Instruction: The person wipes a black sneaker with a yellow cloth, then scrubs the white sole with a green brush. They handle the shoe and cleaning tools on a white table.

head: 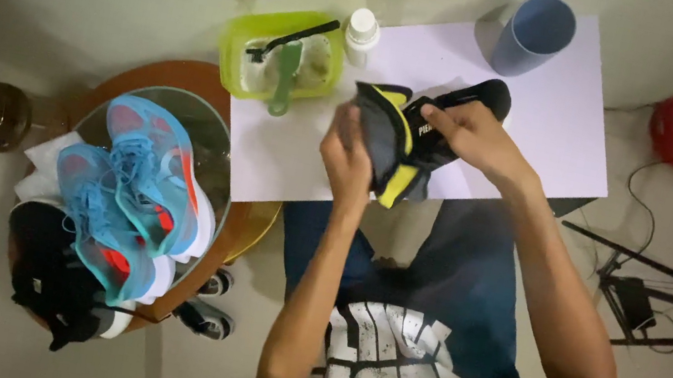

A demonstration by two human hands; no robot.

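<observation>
Nearest: my lap, dark trousers and printed shirt. Left hand (349, 156), fingers closed on a grey cloth (372, 135), pressed to the black-and-yellow shoe (425, 131). Right hand (477, 135) grips that shoe from the right, holding it above the near edge of the white table (552, 116). Open tabletop lies right and far-right. Far: blue cup (535, 32), white bottle (362, 34), green tub (282, 53) with brushes. Left: pair of blue shoes (138, 191) on a round stool (190, 76).
</observation>
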